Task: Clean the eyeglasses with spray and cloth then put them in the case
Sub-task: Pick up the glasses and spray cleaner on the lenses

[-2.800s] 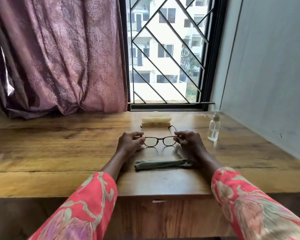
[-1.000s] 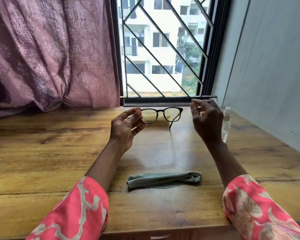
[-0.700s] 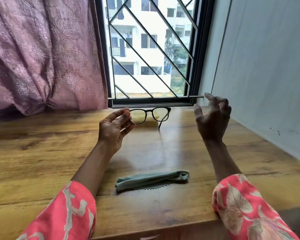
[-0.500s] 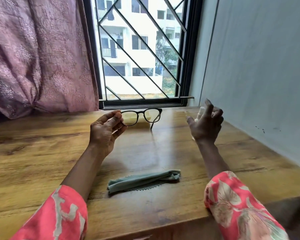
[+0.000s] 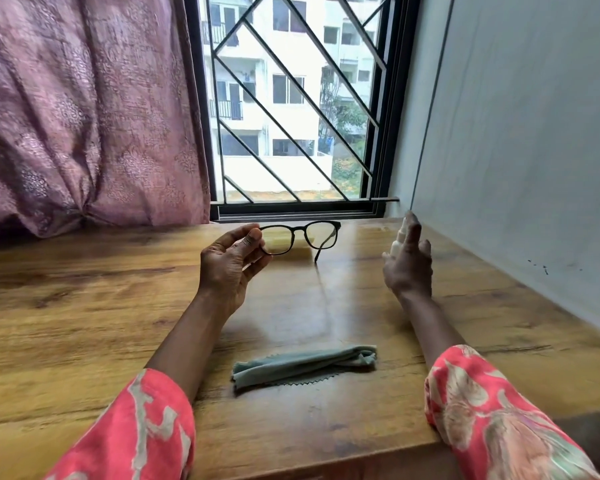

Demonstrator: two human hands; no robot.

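Observation:
My left hand [image 5: 230,268] pinches the left rim of the black-framed eyeglasses [image 5: 302,235] and holds them up above the wooden table [image 5: 84,323]. Behind the lenses lies the pale yellow case [image 5: 300,249]. My right hand [image 5: 409,265] hovers with fingers spread right in front of the small clear spray bottle [image 5: 398,239], which it mostly hides; I cannot tell whether it touches it. The folded grey-green cloth [image 5: 303,363] lies on the table near the front edge, between my forearms.
A window with a black diagonal grille [image 5: 291,109] stands at the back. A mauve curtain [image 5: 84,109] hangs at the left. A grey wall [image 5: 520,133] borders the table on the right.
My right hand let go of the glasses and moved right to the spray bottle. My left hand alone lifted the glasses and keeps them up.

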